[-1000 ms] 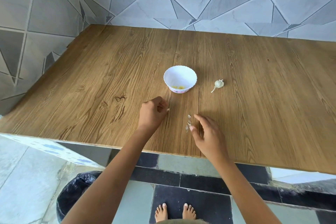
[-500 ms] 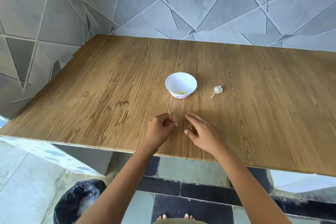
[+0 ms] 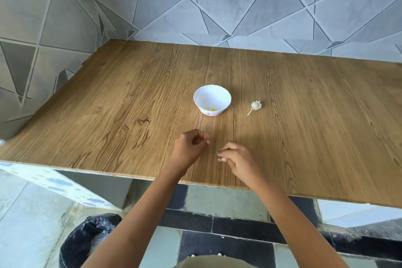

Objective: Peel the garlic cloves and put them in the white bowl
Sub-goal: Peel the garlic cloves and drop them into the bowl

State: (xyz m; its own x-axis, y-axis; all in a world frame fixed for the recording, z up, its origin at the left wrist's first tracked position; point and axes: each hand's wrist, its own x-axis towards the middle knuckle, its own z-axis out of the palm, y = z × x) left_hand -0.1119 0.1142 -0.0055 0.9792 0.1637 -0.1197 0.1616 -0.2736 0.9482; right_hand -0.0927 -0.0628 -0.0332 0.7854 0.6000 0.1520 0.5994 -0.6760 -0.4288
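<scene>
low centre, left hand [image 3: 191, 146] and right hand [image 3: 238, 160] are holding tight pinches, contents too small to tell, while the light, papery garlic bulb [image 3: 256, 105] is sitting right of the white bowl [image 3: 212, 93], likely best gripped round its body.

**Open wood on both flanks; bowl and garlic ahead**

Taken from the two hands at the near edge, the wooden tabletop [image 3: 108, 115] gives broad room to sweep from 8 round to 11 o'clock and from 2 to 4 o'clock. At 12 o'clock the white bowl [image 3: 212, 97] stands upright, with a strip of wood between it and the left hand [image 3: 189, 146] and right hand [image 3: 237, 159]. At 1 o'clock lies the garlic bulb [image 3: 256, 105], with a passable gap between it and the bowl. Beyond both, open wood runs to the tiled wall [image 3: 217, 6], which closes off 12 o'clock and turns the corner to close 9 to 10 o'clock. A narrow gap parts the hands. Below the near edge at 7 o'clock stands a black-lined bin [image 3: 87, 239].
</scene>
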